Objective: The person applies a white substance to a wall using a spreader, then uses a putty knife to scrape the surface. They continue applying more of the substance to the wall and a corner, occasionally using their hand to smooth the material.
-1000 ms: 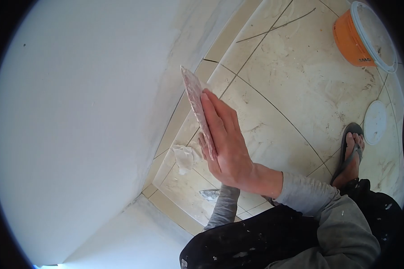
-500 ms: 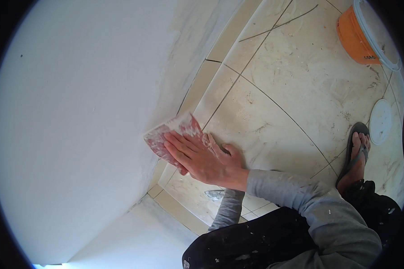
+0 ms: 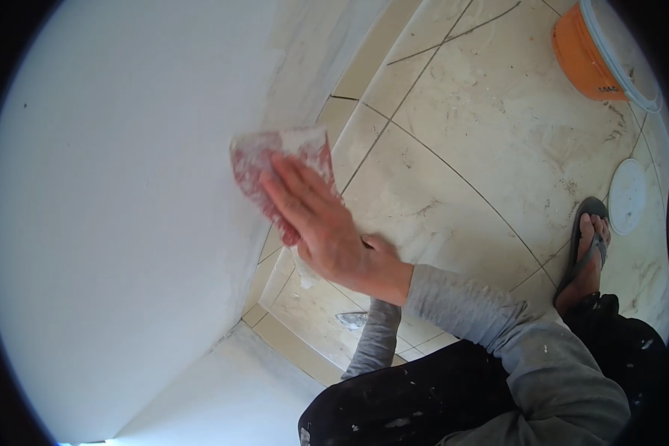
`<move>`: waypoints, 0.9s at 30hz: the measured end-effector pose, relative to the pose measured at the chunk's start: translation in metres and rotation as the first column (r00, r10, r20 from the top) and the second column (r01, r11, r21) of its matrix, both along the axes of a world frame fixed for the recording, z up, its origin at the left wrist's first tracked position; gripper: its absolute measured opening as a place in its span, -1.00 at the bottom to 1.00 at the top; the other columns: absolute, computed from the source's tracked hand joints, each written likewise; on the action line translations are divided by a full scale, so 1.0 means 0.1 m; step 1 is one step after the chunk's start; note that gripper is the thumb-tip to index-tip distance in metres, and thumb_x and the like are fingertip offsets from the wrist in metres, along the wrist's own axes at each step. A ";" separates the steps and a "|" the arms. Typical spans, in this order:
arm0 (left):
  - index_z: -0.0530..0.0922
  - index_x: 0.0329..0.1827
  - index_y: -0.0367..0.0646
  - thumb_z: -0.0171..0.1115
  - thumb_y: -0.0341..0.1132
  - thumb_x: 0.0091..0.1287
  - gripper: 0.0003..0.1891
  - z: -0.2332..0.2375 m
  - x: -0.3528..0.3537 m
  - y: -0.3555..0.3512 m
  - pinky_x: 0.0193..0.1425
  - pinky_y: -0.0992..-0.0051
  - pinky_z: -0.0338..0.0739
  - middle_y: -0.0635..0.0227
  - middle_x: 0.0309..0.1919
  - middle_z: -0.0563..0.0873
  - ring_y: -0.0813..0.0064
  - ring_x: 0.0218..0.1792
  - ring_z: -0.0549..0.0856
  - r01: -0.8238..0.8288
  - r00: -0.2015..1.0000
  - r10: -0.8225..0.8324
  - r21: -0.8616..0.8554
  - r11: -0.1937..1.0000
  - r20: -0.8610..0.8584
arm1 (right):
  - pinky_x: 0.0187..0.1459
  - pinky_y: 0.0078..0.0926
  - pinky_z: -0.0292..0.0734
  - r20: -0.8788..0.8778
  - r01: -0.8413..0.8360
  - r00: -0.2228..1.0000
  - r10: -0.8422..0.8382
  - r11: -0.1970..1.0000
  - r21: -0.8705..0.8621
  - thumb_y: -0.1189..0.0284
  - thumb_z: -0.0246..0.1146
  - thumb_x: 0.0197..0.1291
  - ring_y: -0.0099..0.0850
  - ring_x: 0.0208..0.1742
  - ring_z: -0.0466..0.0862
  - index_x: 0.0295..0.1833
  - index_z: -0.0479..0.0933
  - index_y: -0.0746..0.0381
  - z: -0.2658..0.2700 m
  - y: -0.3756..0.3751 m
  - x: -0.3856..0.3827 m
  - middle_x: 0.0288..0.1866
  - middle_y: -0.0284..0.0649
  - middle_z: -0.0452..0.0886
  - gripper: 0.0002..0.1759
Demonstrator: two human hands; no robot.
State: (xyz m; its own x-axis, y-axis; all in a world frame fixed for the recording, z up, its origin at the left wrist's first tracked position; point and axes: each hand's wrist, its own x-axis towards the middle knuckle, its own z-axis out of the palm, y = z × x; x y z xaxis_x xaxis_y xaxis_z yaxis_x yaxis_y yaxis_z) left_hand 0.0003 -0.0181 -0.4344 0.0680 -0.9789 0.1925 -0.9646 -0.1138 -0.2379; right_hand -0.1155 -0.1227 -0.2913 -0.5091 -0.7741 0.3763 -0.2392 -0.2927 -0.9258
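A flat red putty spreader [image 3: 256,160], smeared with white, lies against the lower part of the pale wall. The fingers of my right hand [image 3: 327,238] are stretched across its face, pressed onto it, and its thumb is out of sight. My left hand [image 3: 383,244] is mostly covered by the right wrist. Only a bent digit shows there, beside a dark bit that looks like the handle. Below the hands, a grey pointed tool [image 3: 351,320] with white residue rests on the floor tiles.
A beige skirting [image 3: 338,115] runs along the wall [image 3: 126,208] to a corner. An orange bucket [image 3: 576,59] with a pale rim stands at the upper right. A white lid [image 3: 628,196] lies near my sandalled foot [image 3: 589,253]. Thin stick [image 3: 453,36] on the dirty tiles.
Both hands and the spreader have moved along the wall, away from the corner. The spreader has turned, and more of the left hand is hidden. The view has shifted slightly.
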 end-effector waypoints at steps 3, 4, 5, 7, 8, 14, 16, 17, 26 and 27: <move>0.29 0.49 -0.23 -0.03 -0.21 0.43 -0.42 0.00 -0.07 -0.03 0.58 0.28 0.07 0.04 0.49 0.32 0.16 0.50 0.28 0.085 0.986 -0.079 -0.033 0.996 0.148 | 0.48 -0.07 0.22 -0.102 -0.197 0.975 0.198 0.980 0.020 0.53 0.20 0.25 0.00 0.50 0.30 0.47 0.23 0.34 -0.02 0.25 0.18 0.51 0.06 0.27 -0.33; 0.29 0.49 -0.23 -0.02 -0.23 0.42 -0.42 0.03 -0.05 -0.03 0.57 0.26 0.08 0.04 0.48 0.34 0.14 0.50 0.29 0.144 0.947 -0.124 -0.048 0.988 0.295 | 0.48 -0.07 0.22 -0.110 -0.182 0.977 0.182 0.983 0.013 0.53 0.20 0.25 0.00 0.50 0.30 0.47 0.23 0.34 -0.04 0.32 0.20 0.51 0.06 0.27 -0.33; 0.29 0.49 -0.23 -0.01 -0.24 0.42 -0.42 0.07 0.00 -0.02 0.56 0.24 0.09 0.04 0.46 0.36 0.12 0.49 0.30 0.202 0.886 -0.158 -0.054 0.978 0.435 | 0.51 -0.08 0.16 -0.089 -0.321 0.942 0.325 0.946 0.047 0.56 0.18 0.24 -0.08 0.55 0.23 0.51 0.18 0.31 -0.06 0.39 0.20 0.56 0.00 0.21 -0.29; 0.29 0.49 -0.22 0.00 -0.26 0.41 -0.42 0.12 0.03 -0.07 0.55 0.21 0.12 0.04 0.43 0.41 0.09 0.47 0.32 0.318 0.708 -0.205 -0.046 0.947 0.675 | 0.51 -0.13 0.23 -0.093 -0.397 0.911 0.402 0.915 0.068 0.59 0.17 0.25 -0.21 0.56 0.26 0.53 0.18 0.29 -0.08 0.50 0.08 0.56 -0.09 0.25 -0.29; 0.29 0.49 -0.22 0.01 -0.27 0.40 -0.42 0.11 -0.01 -0.12 0.54 0.19 0.13 0.04 0.41 0.43 0.07 0.47 0.33 0.368 0.601 -0.209 -0.035 0.929 0.771 | 0.51 -0.13 0.23 -0.112 -0.384 0.914 0.390 0.920 0.074 0.59 0.17 0.25 -0.21 0.56 0.26 0.53 0.18 0.29 -0.10 0.54 -0.05 0.56 -0.09 0.25 -0.29; 0.30 0.46 -0.28 0.04 -0.42 0.27 -0.39 0.29 -0.18 -0.25 0.51 0.05 0.15 -0.01 0.43 0.38 -0.04 0.50 0.26 0.272 0.735 -0.271 -0.097 0.957 -0.621 | 0.25 -0.38 0.54 0.952 -0.362 0.282 0.117 0.932 -0.007 0.48 0.10 0.46 -0.37 0.21 0.62 0.27 0.43 0.37 -0.31 0.92 -1.21 0.26 -0.13 0.55 -0.66; 0.30 0.46 -0.30 0.06 -0.44 0.23 -0.36 0.31 -0.20 -0.26 0.51 0.06 0.15 -0.04 0.43 0.38 -0.04 0.50 0.25 0.239 0.714 -0.243 -0.097 0.966 -0.657 | 0.27 -0.33 0.52 0.985 -0.142 0.117 0.125 0.984 -0.108 0.51 0.12 0.44 -0.36 0.19 0.62 0.28 0.42 0.33 -0.35 0.98 -1.42 0.23 -0.15 0.57 -0.65; 0.29 0.46 -0.32 0.05 -0.42 0.25 -0.37 0.33 -0.20 -0.25 0.49 0.09 0.20 -0.02 0.43 0.39 0.01 0.48 0.29 0.242 0.680 -0.245 -0.104 0.965 -0.691 | 0.27 -0.33 0.52 0.984 -0.151 0.128 0.124 0.983 -0.104 0.51 0.12 0.44 -0.36 0.19 0.62 0.28 0.42 0.33 -0.35 1.01 -1.47 0.23 -0.15 0.57 -0.65; 0.34 0.41 -0.31 0.04 -0.11 0.56 -0.48 0.92 -0.64 -0.01 0.19 0.38 0.45 0.14 0.24 0.55 0.33 0.20 0.58 0.474 -0.459 0.328 0.085 0.877 -0.826 | 0.31 -0.23 0.47 0.993 -0.169 -0.085 0.077 0.981 -0.090 0.49 0.11 0.44 -0.36 0.25 0.57 0.34 0.36 0.27 -0.42 1.07 -1.31 0.24 -0.19 0.56 -0.61; 0.38 0.36 -0.31 0.03 -0.17 0.57 -0.55 1.02 -0.75 0.00 0.17 0.42 0.47 0.15 0.19 0.58 0.33 0.15 0.61 0.491 -0.365 0.315 0.106 0.865 -0.876 | 0.31 -0.24 0.47 0.997 -0.203 -0.036 0.065 0.977 -0.071 0.50 0.11 0.44 -0.37 0.24 0.58 0.33 0.37 0.27 -0.43 1.06 -1.23 0.22 -0.20 0.57 -0.62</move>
